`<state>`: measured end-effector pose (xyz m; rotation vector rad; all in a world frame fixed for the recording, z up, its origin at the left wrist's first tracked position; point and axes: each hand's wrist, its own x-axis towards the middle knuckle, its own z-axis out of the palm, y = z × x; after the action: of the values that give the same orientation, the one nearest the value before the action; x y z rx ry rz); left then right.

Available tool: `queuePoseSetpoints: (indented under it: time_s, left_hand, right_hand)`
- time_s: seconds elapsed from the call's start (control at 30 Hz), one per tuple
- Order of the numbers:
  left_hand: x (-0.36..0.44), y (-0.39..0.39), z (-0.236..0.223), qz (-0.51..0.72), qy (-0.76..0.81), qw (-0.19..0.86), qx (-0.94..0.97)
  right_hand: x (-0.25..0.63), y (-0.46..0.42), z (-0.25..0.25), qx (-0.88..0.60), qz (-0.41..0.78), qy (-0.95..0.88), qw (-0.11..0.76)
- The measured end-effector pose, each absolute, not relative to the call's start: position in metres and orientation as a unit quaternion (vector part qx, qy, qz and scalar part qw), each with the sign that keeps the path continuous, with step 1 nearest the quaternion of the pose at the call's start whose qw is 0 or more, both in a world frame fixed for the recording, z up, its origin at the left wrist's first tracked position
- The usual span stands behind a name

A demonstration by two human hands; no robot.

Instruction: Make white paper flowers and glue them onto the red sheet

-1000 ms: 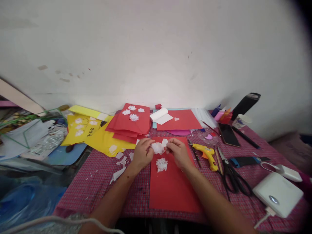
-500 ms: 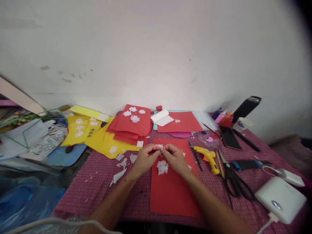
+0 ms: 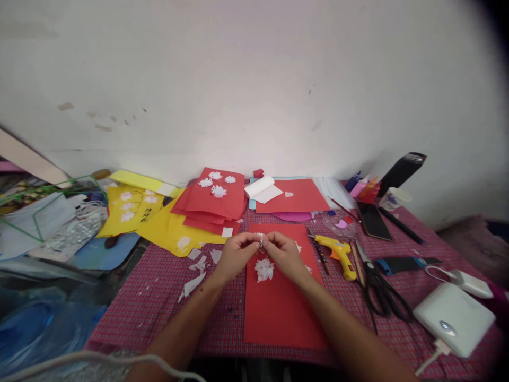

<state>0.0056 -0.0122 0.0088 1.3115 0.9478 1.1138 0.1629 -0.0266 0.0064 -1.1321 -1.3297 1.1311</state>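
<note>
- Leaning inward, the two forearms ran from the near corners to a meeting point over the red sheet point(image 3: 280, 321), the right one crossing its edge, and that sheet lay square in front, presumably so the work fell within easy reach of both sides.
- On that red ground sat a white paper cluster point(image 3: 264, 270), just nearer than the fingertips, perhaps parked there to stay in sight yet out of the way.
- Then the heart of the action! The left hand point(image 3: 236, 257) and right hand point(image 3: 285, 257) came nose to nose, wrists low, fingers curled, thumbs toward each other.
- Both were closed in a pinch on a small white paper piece point(image 3: 261, 241) over the sheet's far part; so fine a grip likely suited thin, crushable paper. Most of it was hidden, its exact shape impossible to tell.
- Out on the right flank, the scissors point(image 3: 377, 292) and the yellow glue gun point(image 3: 336, 249) lay clear of the sheet, seemingly for a quick grab, while white scraps point(image 3: 193, 286) littered the left.
- Farther back, a red stack point(image 3: 217, 207) carried four white blossoms point(image 3: 218, 191), possibly kept there safe from the elbows, with a white roll point(image 3: 260, 187) beside it.
</note>
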Motion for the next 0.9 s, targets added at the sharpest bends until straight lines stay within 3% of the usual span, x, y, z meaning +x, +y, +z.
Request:
queuePoseSetpoints:
  time_s: [0.27,0.9]
  left_hand:
    - [0.0047,-0.0104,0.0067,0.474,0.382,0.591,0.530]
    - [0.0063,-0.0121,0.0089,0.475,0.393,0.561,0.553]
  right_hand:
    - [0.1629,-0.0270,0.0062,-0.469,0.468,-0.555,0.503]
    - [0.1614,-0.0288,0.0144,-0.458,0.534,-0.522,0.482]
